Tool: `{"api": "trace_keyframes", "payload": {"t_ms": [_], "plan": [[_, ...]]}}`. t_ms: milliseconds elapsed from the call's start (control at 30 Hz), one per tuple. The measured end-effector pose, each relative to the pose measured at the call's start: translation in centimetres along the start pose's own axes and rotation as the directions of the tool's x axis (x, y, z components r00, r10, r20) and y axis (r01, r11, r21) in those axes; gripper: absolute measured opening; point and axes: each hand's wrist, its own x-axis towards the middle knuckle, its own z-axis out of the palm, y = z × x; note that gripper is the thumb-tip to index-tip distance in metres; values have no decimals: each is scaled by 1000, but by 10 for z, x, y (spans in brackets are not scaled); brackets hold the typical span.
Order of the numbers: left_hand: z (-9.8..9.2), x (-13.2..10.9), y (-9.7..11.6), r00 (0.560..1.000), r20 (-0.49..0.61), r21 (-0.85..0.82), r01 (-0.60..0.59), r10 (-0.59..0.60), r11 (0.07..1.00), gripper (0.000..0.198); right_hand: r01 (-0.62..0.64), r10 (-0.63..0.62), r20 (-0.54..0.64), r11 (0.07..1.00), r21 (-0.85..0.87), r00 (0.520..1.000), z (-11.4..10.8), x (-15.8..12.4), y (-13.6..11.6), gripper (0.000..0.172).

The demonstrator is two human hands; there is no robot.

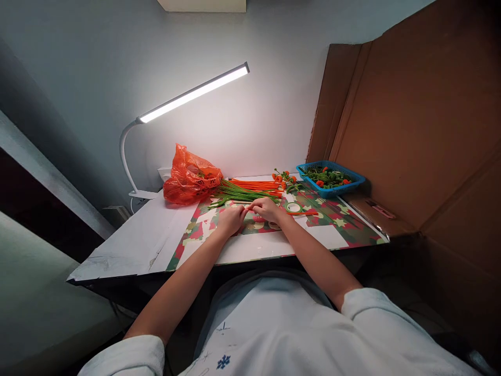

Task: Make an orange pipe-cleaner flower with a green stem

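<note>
My left hand (pixel 232 218) and my right hand (pixel 267 210) meet over the middle of the table, their fingers pinched close together. Whatever lies between the fingertips is too small and covered to make out. Just beyond them is a bundle of long green stems (pixel 246 193), with a row of thin orange sticks (pixel 260 185) behind it. To the right of my right hand lie a roll of pale green tape (pixel 294 208) and an orange strip (pixel 305 213). Small orange flowers on green stems (pixel 285 179) rest at the back.
A crumpled orange plastic bag (pixel 191 177) stands at the back left, near a lit desk lamp (pixel 195 94). At the back right is a blue basket (pixel 332 191) of green pieces and orange flowers. Tall cardboard (pixel 407 120) walls off the right side. A camouflage-patterned sheet (pixel 332 209) covers part of the table.
</note>
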Motion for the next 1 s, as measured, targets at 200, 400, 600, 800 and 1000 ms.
{"api": "trace_keyframes", "payload": {"t_ms": [200, 400, 600, 800, 1000], "plan": [[1, -2, 1, 999, -20, 38, -38, 39, 999, 41, 14, -15, 7, 994, 113, 1000, -8, 4, 6, 22], [2, -1, 2, 990, -50, 32, -128, 129, 991, 40, -119, 91, 116, 958, 260, 989, -13, 3, 12, 36], [4, 0, -1, 980, -72, 19, -184, 185, 983, 38, -218, 152, 218, 921, 323, 964, -16, -1, 11, 43], [8, 0, -4, 980, -51, 31, -193, 194, 981, 34, -188, 109, 257, 932, 310, 960, -13, -2, 7, 40], [5, -1, -9, 974, -6, 30, -228, 228, 973, 26, -116, 69, 193, 963, 244, 979, -6, 1, 13, 23]]}}
